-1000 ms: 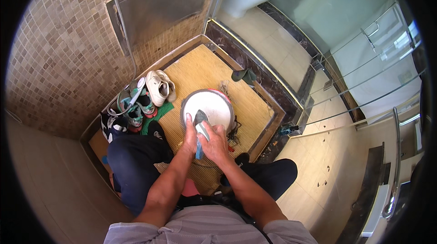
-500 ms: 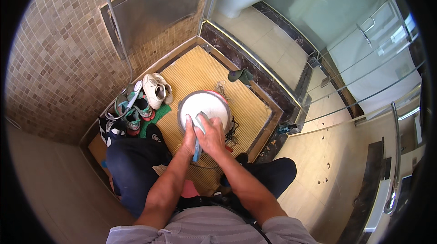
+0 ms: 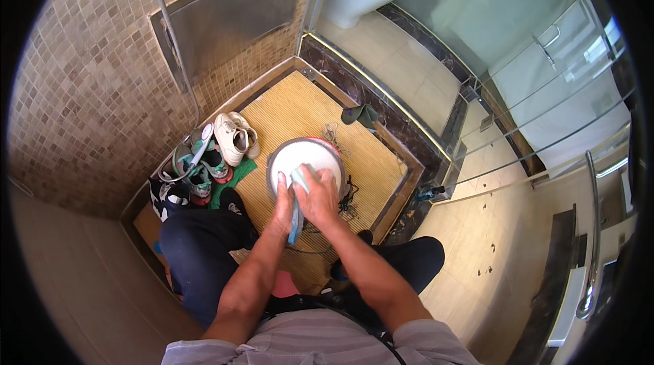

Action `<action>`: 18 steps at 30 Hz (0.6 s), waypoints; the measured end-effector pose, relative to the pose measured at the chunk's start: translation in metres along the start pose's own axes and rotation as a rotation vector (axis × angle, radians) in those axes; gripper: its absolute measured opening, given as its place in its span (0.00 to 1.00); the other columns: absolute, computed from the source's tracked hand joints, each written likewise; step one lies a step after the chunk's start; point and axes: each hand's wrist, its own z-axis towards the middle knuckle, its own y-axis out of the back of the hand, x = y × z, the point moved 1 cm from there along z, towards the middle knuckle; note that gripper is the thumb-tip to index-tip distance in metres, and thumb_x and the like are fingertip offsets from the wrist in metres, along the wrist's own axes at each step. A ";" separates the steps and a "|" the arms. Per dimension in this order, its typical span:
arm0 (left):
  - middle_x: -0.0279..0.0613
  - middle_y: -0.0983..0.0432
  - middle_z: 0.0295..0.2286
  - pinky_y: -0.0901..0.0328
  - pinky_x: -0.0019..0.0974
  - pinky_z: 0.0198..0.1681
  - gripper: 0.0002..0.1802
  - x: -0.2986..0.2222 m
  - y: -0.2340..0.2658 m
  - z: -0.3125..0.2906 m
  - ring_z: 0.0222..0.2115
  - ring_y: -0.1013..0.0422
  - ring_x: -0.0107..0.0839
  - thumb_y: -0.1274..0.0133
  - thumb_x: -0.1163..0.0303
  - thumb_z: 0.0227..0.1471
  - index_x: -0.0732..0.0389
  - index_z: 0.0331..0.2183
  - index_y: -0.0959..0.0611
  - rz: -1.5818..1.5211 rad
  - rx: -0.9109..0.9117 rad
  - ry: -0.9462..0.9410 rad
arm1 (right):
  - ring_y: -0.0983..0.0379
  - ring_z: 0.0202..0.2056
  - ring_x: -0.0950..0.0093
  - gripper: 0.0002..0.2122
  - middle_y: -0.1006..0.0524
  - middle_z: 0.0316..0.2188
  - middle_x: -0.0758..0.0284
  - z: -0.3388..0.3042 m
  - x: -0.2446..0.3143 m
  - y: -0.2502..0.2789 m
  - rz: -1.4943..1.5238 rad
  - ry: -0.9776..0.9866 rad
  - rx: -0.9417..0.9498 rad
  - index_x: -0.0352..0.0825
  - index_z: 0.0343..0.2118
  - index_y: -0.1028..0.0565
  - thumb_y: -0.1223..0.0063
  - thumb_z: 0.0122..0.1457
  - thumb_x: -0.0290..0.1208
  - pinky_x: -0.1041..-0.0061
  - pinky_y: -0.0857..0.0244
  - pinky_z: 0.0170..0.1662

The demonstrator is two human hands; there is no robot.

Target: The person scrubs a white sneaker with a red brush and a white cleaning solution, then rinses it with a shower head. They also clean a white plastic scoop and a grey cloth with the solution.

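Note:
Both my hands are over a round basin [image 3: 300, 141] with a grey rim, filled with white foam or suds. They hold a long, pale blue-grey item with a brighter blue end [image 3: 294, 230]; its kind is hard to make out. My left hand [image 3: 283, 207] presses along its left side, thumb up. My right hand [image 3: 320, 200] is curled over its upper part, hiding much of it. A bit of red shows behind the basin's far rim.
White shoes [image 3: 233, 139] and colourful sneakers [image 3: 212, 162] stand left on a green cloth [image 3: 235, 173]. Dark laces [image 3: 350, 192] and pale laces [image 3: 331, 134] lie by the basin on the bamboo mat [image 3: 289, 102]. A dark green item [image 3: 360, 115] rests at the mat's far edge. A shower hose [image 3: 165, 14] hangs left.
My right hand has shifted slightly up along the blue-grey item, its fingers now more curled over the top. The left hand stays nearly in place.

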 end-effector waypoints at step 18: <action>0.42 0.23 0.49 0.23 0.41 0.40 0.31 -0.007 -0.009 -0.012 0.47 0.24 0.37 0.53 0.45 0.66 0.57 0.60 0.28 -0.137 0.084 0.091 | 0.32 0.54 0.53 0.23 0.25 0.48 0.50 0.056 -0.037 0.017 0.275 -0.327 -0.110 0.40 0.56 0.23 0.39 0.59 0.42 0.59 0.37 0.57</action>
